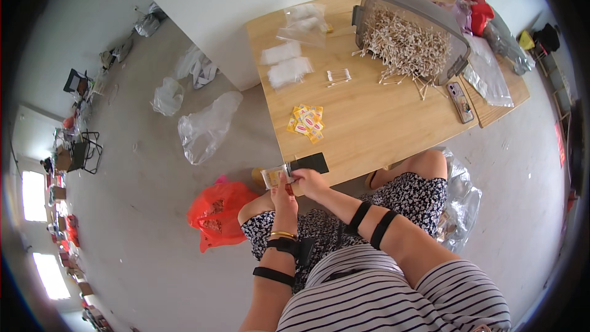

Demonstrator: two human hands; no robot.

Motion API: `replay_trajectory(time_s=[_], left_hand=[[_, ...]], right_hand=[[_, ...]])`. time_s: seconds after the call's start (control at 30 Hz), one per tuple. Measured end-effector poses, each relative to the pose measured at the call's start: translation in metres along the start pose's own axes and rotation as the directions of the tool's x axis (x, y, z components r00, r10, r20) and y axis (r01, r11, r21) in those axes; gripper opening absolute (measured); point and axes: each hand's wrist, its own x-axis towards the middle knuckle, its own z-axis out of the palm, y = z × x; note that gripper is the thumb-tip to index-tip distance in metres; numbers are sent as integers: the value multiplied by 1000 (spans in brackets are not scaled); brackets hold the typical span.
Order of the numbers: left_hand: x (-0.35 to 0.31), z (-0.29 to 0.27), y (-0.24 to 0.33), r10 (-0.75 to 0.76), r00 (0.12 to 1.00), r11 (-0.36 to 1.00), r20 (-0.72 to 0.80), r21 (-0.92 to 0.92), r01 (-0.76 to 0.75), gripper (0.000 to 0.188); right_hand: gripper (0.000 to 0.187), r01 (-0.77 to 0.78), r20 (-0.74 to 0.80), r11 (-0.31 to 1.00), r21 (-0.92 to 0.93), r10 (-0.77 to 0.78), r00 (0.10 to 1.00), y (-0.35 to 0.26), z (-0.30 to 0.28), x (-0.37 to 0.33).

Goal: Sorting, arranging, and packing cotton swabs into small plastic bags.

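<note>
Nearby, both hands (298,183) pinch a clear packet (275,176) beside yellow sachets (306,122).

The person wears a black-and-white striped top (393,298) and, nearer the wooden table (375,117), a dark floral skirt (412,200). Black straps band both forearms — two on each — with a gold bangle (283,234) at the left wrist.

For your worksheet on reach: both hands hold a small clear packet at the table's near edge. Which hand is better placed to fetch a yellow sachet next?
Probably the right hand: the yellow sachets lie just beyond it, while the left hand steadies the clear packet.
</note>
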Motion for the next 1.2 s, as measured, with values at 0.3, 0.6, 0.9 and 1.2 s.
replay_trajectory(time_s=[0.3, 0.6, 0.9, 1.2], left_hand=[[7, -2, -3, -35, 999, 999, -22, -20, 34, 35], [0, -12, 43, 98, 995, 990, -32, -100, -101, 34], [-80, 26, 106, 68, 960, 982, 271, -187, -17, 41], [-140, 54, 121, 12, 872, 958, 489, 245, -150, 48]], right_hand=[[32, -335, 192, 870, 362, 282, 940, -11, -3, 7], [35, -290, 411, 863, 413, 108, 905, -39, 25, 8], [17, 93, 308, 911, 402, -230, 923, -99, -19, -21], [10, 363, 105, 832, 419, -441, 891, -135, -95, -86]])
